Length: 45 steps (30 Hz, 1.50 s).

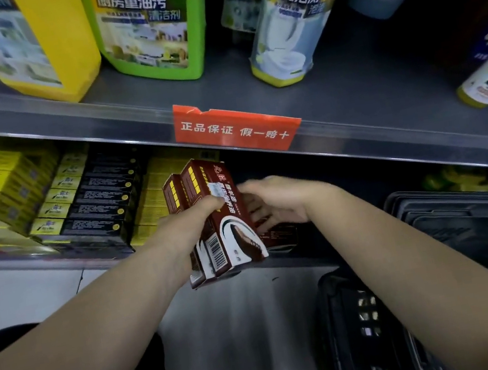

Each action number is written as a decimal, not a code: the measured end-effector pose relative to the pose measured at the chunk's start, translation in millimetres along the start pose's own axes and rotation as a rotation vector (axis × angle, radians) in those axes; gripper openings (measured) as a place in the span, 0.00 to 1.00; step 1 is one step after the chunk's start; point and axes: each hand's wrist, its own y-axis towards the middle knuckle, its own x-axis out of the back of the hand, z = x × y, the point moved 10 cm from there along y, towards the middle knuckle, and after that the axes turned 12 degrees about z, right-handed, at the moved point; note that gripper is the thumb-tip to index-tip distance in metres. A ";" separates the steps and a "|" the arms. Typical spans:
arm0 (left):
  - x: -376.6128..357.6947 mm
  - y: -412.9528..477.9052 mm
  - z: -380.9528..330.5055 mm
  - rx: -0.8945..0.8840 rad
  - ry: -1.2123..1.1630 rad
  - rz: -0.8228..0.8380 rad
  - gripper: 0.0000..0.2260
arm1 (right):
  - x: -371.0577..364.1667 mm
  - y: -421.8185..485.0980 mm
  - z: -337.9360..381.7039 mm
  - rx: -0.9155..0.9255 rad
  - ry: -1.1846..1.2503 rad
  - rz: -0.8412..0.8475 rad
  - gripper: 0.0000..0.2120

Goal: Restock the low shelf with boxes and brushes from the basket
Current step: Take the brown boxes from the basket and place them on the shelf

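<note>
While the left hand [198,222] clasps a bundle of brown boxes [232,235] before the low shelf [53,259], the blurred right hand [275,202] touches a laid box [280,233] there; its grip cannot be told. Boxes are best fed singly, flush against the laid box.

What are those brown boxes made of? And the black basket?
The brown boxes in the left hand look like thin printed cardboard, slightly glossy: sharp folded edges and a barcode. The basket looks like hard black plastic: moulded slots, dull sheen.
</note>
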 end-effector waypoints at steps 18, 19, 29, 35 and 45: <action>22.8 -12.0 -11.0 -0.096 0.011 -0.241 0.13 | 77.5 -35.1 0.8 -0.161 -0.588 -0.500 0.14; 23.7 -11.8 -10.8 -0.090 0.030 -0.248 0.15 | 86.7 -29.2 3.4 -0.193 -0.709 -0.523 0.16; 18.6 -8.2 -17.3 -0.137 0.087 -0.244 0.06 | 97.1 55.9 -26.2 -0.234 -0.918 -0.370 0.22; 9.6 -3.8 -16.4 -0.141 0.034 -0.196 0.07 | 93.8 63.7 -42.1 -0.328 -0.973 -0.284 0.30; -10.6 -1.1 -11.2 -0.134 0.007 -0.087 0.10 | 7.0 -20.4 16.8 -0.013 -0.071 -0.054 0.07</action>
